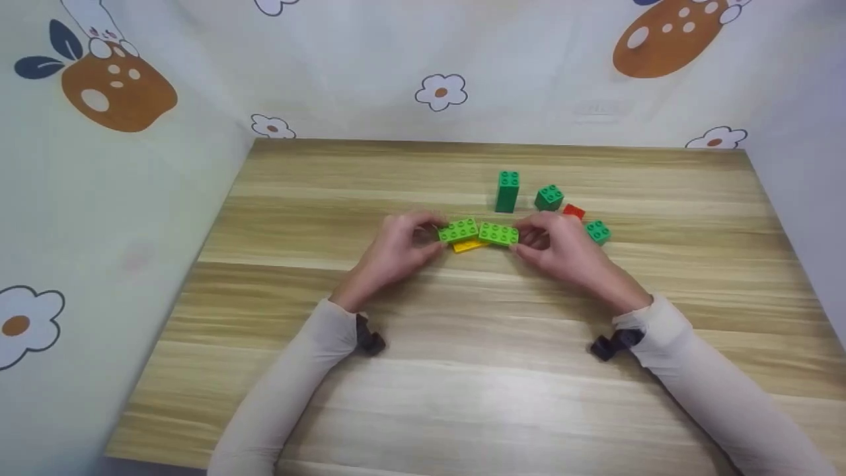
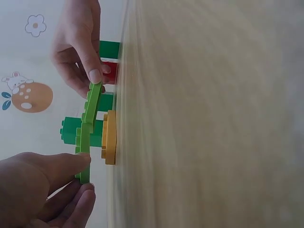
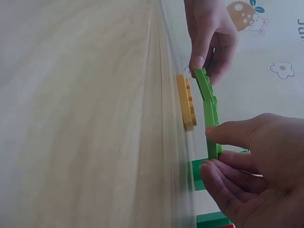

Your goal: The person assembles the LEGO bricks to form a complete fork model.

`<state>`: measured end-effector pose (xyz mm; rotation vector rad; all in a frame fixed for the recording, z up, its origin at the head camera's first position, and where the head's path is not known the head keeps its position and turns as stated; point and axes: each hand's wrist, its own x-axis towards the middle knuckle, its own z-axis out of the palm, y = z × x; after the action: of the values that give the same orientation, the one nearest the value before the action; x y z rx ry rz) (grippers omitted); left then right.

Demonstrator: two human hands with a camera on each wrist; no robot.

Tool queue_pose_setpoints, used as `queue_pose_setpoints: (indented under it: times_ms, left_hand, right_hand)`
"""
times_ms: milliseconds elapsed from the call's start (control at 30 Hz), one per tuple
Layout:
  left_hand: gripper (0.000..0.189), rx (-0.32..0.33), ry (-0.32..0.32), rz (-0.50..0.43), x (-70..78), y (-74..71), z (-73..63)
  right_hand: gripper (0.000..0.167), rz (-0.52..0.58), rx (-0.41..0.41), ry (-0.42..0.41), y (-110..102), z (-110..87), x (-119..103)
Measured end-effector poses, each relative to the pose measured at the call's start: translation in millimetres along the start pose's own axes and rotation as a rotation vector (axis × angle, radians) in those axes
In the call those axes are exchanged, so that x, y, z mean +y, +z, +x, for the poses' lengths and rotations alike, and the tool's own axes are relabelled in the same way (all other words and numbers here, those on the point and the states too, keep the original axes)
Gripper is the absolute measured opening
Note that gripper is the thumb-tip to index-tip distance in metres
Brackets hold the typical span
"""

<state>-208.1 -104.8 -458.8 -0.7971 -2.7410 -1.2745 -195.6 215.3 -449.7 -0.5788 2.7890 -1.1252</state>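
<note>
In the head view my left hand [image 1: 401, 246] pinches a light green brick [image 1: 457, 231] by its left end. My right hand [image 1: 559, 244] pinches a second light green brick [image 1: 499, 234] by its right end. Both are thin, studded plates, and their inner ends meet at a slight angle. Below them a yellow plate [image 1: 470, 246] lies on the table, partly covered from above. The left wrist view shows the two green plates held apart from the yellow plate [image 2: 110, 137], studs facing up.
Behind the hands stands a tall dark green block [image 1: 507, 192]. A green cube [image 1: 548, 198], a red brick [image 1: 574, 211] and another green brick [image 1: 598, 232] lie around the right hand on the wooden table [image 1: 317, 192]. A patterned cloth wall [image 1: 357, 73] borders the back edge.
</note>
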Motion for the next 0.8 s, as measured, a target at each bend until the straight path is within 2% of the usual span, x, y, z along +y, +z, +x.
queue_pose_setpoints:
  times_ms: [233, 533, 800]
  left_hand:
    - [0.035, -0.037, 0.013, 0.002, 0.6, 0.3, -8.5]
    - [0.031, -0.165, 0.024, -0.019, 2.7, 2.2, -11.5]
    - [0.032, -0.227, 0.001, -0.052, 2.5, 4.9, -12.0]
  right_hand:
    - [0.035, -0.024, -0.020, -0.035, -2.6, -6.8, 1.3]
    - [0.038, -0.053, -0.114, -0.066, -8.2, -13.2, 8.8]
    - [0.035, -0.063, -0.142, -0.088, -9.4, -15.4, 11.3]
